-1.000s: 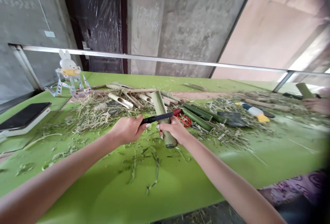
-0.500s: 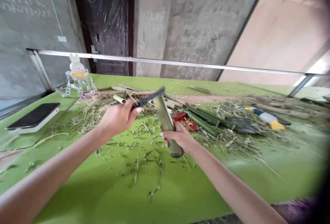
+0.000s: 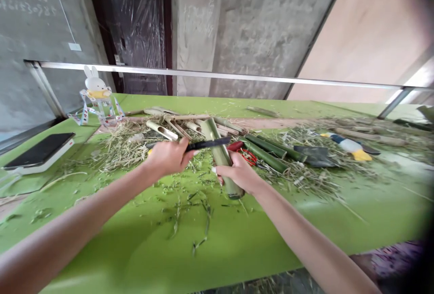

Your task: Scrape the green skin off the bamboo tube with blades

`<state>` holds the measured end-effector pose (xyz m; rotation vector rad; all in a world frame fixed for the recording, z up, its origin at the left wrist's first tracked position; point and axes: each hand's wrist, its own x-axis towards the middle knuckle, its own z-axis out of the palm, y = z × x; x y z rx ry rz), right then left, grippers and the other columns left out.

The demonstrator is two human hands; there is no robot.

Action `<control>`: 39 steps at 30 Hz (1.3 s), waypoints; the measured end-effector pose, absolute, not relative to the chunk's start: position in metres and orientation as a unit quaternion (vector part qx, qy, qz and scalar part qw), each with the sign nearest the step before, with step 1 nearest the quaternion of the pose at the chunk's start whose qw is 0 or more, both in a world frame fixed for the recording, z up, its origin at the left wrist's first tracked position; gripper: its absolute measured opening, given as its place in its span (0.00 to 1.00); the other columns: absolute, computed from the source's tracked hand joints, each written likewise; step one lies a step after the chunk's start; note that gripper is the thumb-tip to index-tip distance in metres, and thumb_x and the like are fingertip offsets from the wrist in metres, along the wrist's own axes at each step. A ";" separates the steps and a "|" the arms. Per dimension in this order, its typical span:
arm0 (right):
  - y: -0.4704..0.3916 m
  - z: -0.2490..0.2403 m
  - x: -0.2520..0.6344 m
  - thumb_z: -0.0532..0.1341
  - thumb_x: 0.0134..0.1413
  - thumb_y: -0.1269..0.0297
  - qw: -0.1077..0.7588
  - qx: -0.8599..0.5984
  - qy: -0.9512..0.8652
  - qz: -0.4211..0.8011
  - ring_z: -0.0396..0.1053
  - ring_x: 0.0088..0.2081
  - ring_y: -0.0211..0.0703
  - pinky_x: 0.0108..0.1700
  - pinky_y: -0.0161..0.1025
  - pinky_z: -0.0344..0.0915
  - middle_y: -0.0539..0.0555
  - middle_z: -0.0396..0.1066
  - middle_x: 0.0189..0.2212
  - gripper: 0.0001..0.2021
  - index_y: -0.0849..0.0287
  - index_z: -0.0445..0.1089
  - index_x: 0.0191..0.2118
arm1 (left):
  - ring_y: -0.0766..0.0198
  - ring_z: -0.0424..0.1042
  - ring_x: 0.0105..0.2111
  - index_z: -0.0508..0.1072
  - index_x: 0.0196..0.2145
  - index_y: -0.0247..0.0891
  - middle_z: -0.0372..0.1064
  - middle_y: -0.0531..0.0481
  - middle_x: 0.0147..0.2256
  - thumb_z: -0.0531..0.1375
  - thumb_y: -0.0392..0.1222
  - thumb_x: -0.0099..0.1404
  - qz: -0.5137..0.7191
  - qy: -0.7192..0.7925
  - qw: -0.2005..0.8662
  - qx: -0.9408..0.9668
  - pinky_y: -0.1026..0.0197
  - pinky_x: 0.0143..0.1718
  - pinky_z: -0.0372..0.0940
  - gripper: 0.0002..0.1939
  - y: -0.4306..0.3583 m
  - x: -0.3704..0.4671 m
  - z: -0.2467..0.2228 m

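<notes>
Where the phone (image 3: 39, 149) lies: far left, atop a white slab on the green table (image 3: 152, 249).
Left hand (image 3: 168, 155): gripping a dark knife (image 3: 212, 142), blade crossing the bamboo tube (image 3: 222, 156); from here, I can't tell whether they touch.
Bamboo tube: slanting over mid-table.
Right hand (image 3: 240, 173): closed around its lower part.
Green stalks (image 3: 266, 154): lying just beyond, rightward.

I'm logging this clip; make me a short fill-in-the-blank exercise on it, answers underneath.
The left hand holds a dark-bladed ____.
The tube in the right hand is made of ____.
The table is colored ____.
In the picture, the rabbit is on the ____ side.

Missing words: knife; bamboo; green; left.
</notes>
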<state>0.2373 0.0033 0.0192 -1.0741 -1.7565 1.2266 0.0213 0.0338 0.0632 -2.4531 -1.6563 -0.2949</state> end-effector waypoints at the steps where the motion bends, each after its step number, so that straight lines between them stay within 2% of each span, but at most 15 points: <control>1: 0.002 0.019 0.236 0.62 0.41 0.68 0.351 -0.413 -0.683 0.490 0.64 0.19 0.35 0.21 0.36 0.64 0.48 0.65 0.20 0.08 0.60 0.62 0.30 | 0.60 0.65 0.16 0.65 0.40 0.30 0.67 0.41 0.22 0.35 0.51 0.65 -0.140 -0.632 0.077 -0.758 0.58 0.17 0.58 0.27 0.043 0.012 0.071; 3: 0.002 0.019 0.233 0.63 0.39 0.69 0.329 -0.396 -0.686 0.514 0.64 0.19 0.35 0.21 0.36 0.64 0.48 0.65 0.22 0.12 0.60 0.62 0.33 | 0.60 0.65 0.17 0.66 0.38 0.29 0.67 0.39 0.22 0.34 0.53 0.65 -0.190 -0.714 0.102 -0.667 0.59 0.16 0.57 0.29 0.055 -0.007 0.082; 6: 0.006 0.019 0.229 0.63 0.40 0.69 0.356 -0.414 -0.644 0.536 0.63 0.19 0.34 0.22 0.36 0.65 0.47 0.63 0.20 0.12 0.60 0.60 0.32 | 0.59 0.67 0.21 0.66 0.37 0.32 0.67 0.41 0.24 0.36 0.53 0.65 -0.229 -0.675 0.181 -0.678 0.60 0.20 0.58 0.26 0.053 -0.021 0.085; 10: 0.013 0.018 0.227 0.65 0.39 0.67 0.377 -0.411 -0.591 0.582 0.61 0.18 0.32 0.22 0.34 0.64 0.47 0.64 0.19 0.14 0.61 0.59 0.33 | 0.63 0.64 0.16 0.64 0.39 0.32 0.65 0.46 0.20 0.37 0.51 0.66 -0.204 -0.617 0.137 -0.747 0.63 0.17 0.54 0.24 0.028 -0.001 0.067; 13: 0.016 0.014 0.227 0.66 0.38 0.67 0.404 -0.396 -0.559 0.607 0.62 0.17 0.32 0.21 0.33 0.63 0.46 0.64 0.17 0.15 0.61 0.60 0.33 | 0.65 0.63 0.15 0.63 0.38 0.32 0.66 0.46 0.21 0.36 0.51 0.66 -0.174 -0.554 0.117 -0.806 0.64 0.16 0.54 0.24 0.012 0.019 0.054; 16: 0.018 0.010 0.227 0.66 0.35 0.68 0.437 -0.372 -0.538 0.618 0.62 0.17 0.33 0.20 0.32 0.62 0.46 0.64 0.15 0.13 0.61 0.62 0.29 | 0.61 0.67 0.18 0.63 0.37 0.33 0.69 0.44 0.23 0.37 0.50 0.66 -0.128 -0.494 0.128 -0.851 0.62 0.17 0.58 0.22 0.004 0.030 0.041; 20: 0.018 0.011 0.229 0.65 0.35 0.67 0.435 -0.357 -0.551 0.616 0.62 0.17 0.33 0.22 0.33 0.64 0.47 0.64 0.14 0.10 0.63 0.64 0.23 | 0.55 0.71 0.24 0.64 0.39 0.32 0.70 0.42 0.26 0.39 0.49 0.65 -0.081 -0.472 0.139 -0.867 0.56 0.22 0.62 0.21 0.000 0.037 0.029; 25: 0.006 0.013 0.224 0.67 0.34 0.69 0.391 -0.384 -0.554 0.627 0.62 0.18 0.32 0.20 0.33 0.65 0.48 0.65 0.19 0.15 0.61 0.63 0.32 | 0.56 0.69 0.20 0.65 0.40 0.31 0.69 0.41 0.24 0.37 0.51 0.65 -0.096 -0.551 0.092 -0.824 0.57 0.21 0.61 0.25 0.029 0.027 0.038; 27: 0.000 0.013 0.218 0.67 0.35 0.67 0.344 -0.351 -0.603 0.628 0.62 0.19 0.33 0.20 0.34 0.66 0.49 0.66 0.22 0.16 0.60 0.64 0.34 | 0.57 0.67 0.18 0.66 0.39 0.29 0.68 0.39 0.22 0.34 0.52 0.66 -0.117 -0.637 0.079 -0.758 0.57 0.20 0.60 0.29 0.050 0.009 0.049; 29: -0.003 0.015 0.212 0.67 0.36 0.65 0.312 -0.304 -0.652 0.620 0.63 0.20 0.33 0.20 0.35 0.67 0.49 0.66 0.24 0.15 0.59 0.65 0.34 | 0.55 0.69 0.21 0.68 0.37 0.28 0.68 0.36 0.24 0.36 0.53 0.65 -0.124 -0.691 0.093 -0.706 0.56 0.22 0.61 0.29 0.066 -0.012 0.060; 31: 0.000 0.019 0.210 0.66 0.38 0.64 0.339 -0.326 -0.635 0.613 0.63 0.21 0.33 0.22 0.35 0.68 0.50 0.66 0.26 0.15 0.58 0.64 0.35 | 0.53 0.71 0.26 0.68 0.38 0.31 0.70 0.37 0.27 0.38 0.54 0.65 -0.153 -0.705 0.136 -0.679 0.56 0.25 0.61 0.27 0.071 -0.028 0.067; 34: 0.011 0.023 0.216 0.68 0.37 0.65 0.377 -0.416 -0.585 0.585 0.65 0.24 0.36 0.27 0.39 0.70 0.53 0.66 0.28 0.20 0.60 0.62 0.38 | 0.53 0.71 0.29 0.67 0.40 0.34 0.70 0.38 0.29 0.34 0.54 0.65 -0.189 -0.691 0.168 -0.677 0.57 0.26 0.61 0.28 0.062 -0.033 0.071; 36: 0.021 0.024 0.221 0.68 0.35 0.69 0.394 -0.408 -0.576 0.588 0.67 0.32 0.40 0.35 0.41 0.71 0.54 0.66 0.34 0.23 0.60 0.61 0.41 | 0.53 0.71 0.28 0.66 0.40 0.34 0.70 0.38 0.29 0.35 0.53 0.66 -0.188 -0.684 0.172 -0.684 0.58 0.25 0.60 0.27 0.056 -0.030 0.069; 39: 0.037 0.018 0.224 0.67 0.33 0.74 0.394 -0.390 -0.582 0.595 0.66 0.38 0.42 0.42 0.43 0.69 0.53 0.65 0.36 0.26 0.60 0.60 0.44 | 0.54 0.70 0.24 0.65 0.40 0.34 0.70 0.40 0.26 0.36 0.53 0.65 -0.168 -0.677 0.159 -0.698 0.60 0.22 0.57 0.26 0.055 -0.029 0.062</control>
